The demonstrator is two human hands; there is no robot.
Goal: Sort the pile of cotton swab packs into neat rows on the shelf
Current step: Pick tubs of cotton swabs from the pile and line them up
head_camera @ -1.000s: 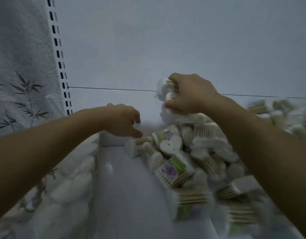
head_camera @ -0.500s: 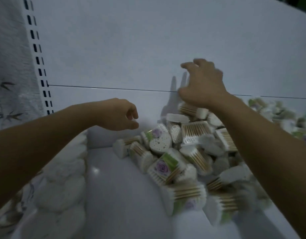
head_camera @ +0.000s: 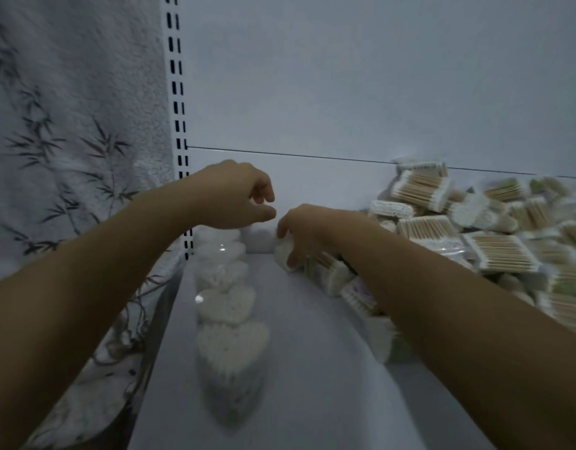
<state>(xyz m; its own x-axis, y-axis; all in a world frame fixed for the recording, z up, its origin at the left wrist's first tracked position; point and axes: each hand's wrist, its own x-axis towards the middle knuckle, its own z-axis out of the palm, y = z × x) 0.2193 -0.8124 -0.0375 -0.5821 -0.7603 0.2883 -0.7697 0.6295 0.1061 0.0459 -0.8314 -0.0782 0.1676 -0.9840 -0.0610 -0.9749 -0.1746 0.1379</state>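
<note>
Pile of cotton swab packs heaped loose at 3 o'clock of the view, on the right half of the shelf, banked against the back panel; wooden sticks show through the wrappers, packs lying at all angles. At the pile's 9 o'clock edge, one white pack sits under the right hand: fingers curled down over it, thumb on the far side, gripping. Left hand hovers at 10 o'clock from the right hand, near but apart; fingers loosely curled, thumb and forefinger close with a small gap, nothing held. Below it, a row of heart-shaped packs runs from 12 to 6 o'clock along the shelf's left edge, upright, each touching the next (far end hidden by the left hand, nearest one blurred). Bare shelf between row and pile. At 9 o'clock of the row, a slotted upright; beyond it, bamboo-print cloth.
</note>
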